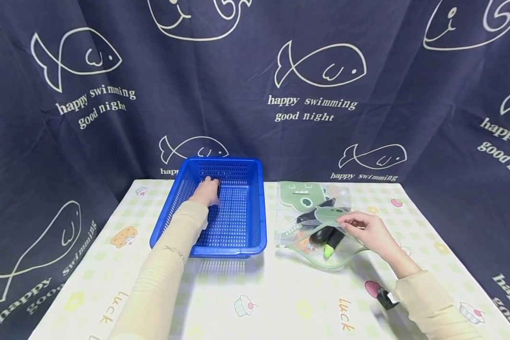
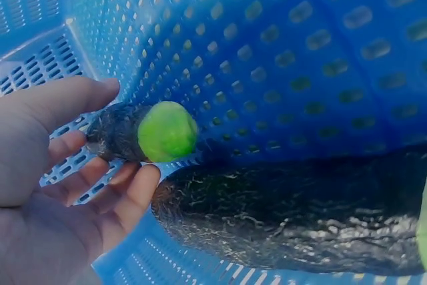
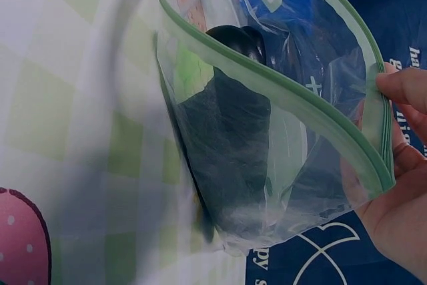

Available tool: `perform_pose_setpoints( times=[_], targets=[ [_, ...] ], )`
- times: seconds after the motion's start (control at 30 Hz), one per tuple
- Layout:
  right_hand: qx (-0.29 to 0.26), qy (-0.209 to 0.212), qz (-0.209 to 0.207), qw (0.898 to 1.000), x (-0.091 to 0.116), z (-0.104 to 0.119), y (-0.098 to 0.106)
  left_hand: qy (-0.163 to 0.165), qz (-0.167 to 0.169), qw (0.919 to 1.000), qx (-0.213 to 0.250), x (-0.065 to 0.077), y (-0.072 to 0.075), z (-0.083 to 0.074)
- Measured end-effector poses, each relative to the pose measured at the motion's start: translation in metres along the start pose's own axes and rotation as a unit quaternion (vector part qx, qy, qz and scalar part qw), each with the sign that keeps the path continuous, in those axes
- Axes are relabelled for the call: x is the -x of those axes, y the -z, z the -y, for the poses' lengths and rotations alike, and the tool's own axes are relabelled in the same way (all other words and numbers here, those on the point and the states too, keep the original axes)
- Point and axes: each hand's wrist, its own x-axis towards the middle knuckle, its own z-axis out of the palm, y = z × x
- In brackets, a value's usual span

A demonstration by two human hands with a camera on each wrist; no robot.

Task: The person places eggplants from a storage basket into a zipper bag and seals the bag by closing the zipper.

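Observation:
Inside the blue basket [image 1: 263, 208] my left hand [image 1: 206, 192] reaches down, thumb and spread fingers either side of a dark vegetable with a bright green end [image 2: 167, 131]. The thumb lies above it and the fingertips below, with no tight grip visible. Beside them lies a longer, bumpy dark vegetable [image 2: 293, 211]. On the right, my right hand [image 1: 367, 231] pinches the green-edged rim of a clear zip bag [image 1: 331, 267] and holds its mouth open. Dark glossy eggplants [image 1: 320, 234] and a dark vegetable with a light green tip [image 1: 332, 245] lie inside the bag.
The table [image 1: 221, 316] has a pale checked cloth with printed cakes and fruit. A dark blue curtain [image 1: 246, 113] with white fish hangs behind and at both sides. A small black device [image 1: 386, 299] is by the right sleeve.

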Motion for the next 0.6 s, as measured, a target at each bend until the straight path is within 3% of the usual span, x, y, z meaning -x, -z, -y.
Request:
perform_pose_setpoints(
  times=[0.37,0.6],
  targets=[
    [0.002,0.007,0.001,1.0,-0.0009,-0.0013,0.0004,0.041,0.009,0.9991,0.009,-0.0031,-0.0035,0.002],
    [0.001,0.01,0.002,1.0,-0.0014,-0.0022,0.0,0.046,0.02,0.9986,0.016,-0.0033,-0.0035,0.0007]
  ],
)
